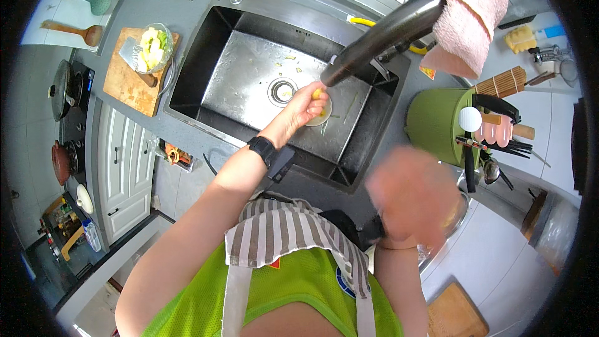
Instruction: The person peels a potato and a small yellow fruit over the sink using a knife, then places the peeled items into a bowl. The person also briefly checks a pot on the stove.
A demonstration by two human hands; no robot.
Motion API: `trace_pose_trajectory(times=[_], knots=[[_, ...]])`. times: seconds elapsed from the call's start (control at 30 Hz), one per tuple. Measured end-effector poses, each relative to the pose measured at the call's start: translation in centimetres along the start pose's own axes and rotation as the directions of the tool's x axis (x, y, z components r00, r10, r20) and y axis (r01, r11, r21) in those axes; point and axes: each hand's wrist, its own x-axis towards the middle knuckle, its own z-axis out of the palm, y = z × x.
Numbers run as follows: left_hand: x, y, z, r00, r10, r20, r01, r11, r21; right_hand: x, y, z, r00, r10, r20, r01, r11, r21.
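Note:
My left hand (309, 105) is closed around something yellow (319, 93), too covered to name, below the dark faucet spout (346, 58). Just beneath it, a small round dish (326, 114) with yellow bits rests in the steel sink (248, 65). Yellow scraps (290, 57) lie near the drain (282, 92). My right hand (414, 194) is blurred, raised to the right of the sink in front of a clear bowl or tray (461, 213). Whether it holds anything is unclear.
A wooden board (126, 86) carries a cleaver (128, 54) and a glass bowl (168, 47) of cut pale-green and yellow pieces, left of the sink. To the right stands a green utensil holder (433, 121). A pink towel (472, 14) hangs over the faucet.

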Motion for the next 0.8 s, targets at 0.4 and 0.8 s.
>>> trace_pose_trajectory(times=[0.4, 0.8], knots=[[-1.6, -0.5, 3.5, 0.918, -0.032, -0.396, 0.091, 0.987, 0.130, -10.4, 22.7, 6.6, 0.817, 0.575, -0.042, -0.572, 0.800, -0.180], [-0.9, -3.9, 2.3, 0.529, 0.837, 0.136, -0.320, 0.049, 0.946, -7.1, 24.2, 8.3, 0.175, 0.965, -0.194, -0.642, 0.261, 0.721]])
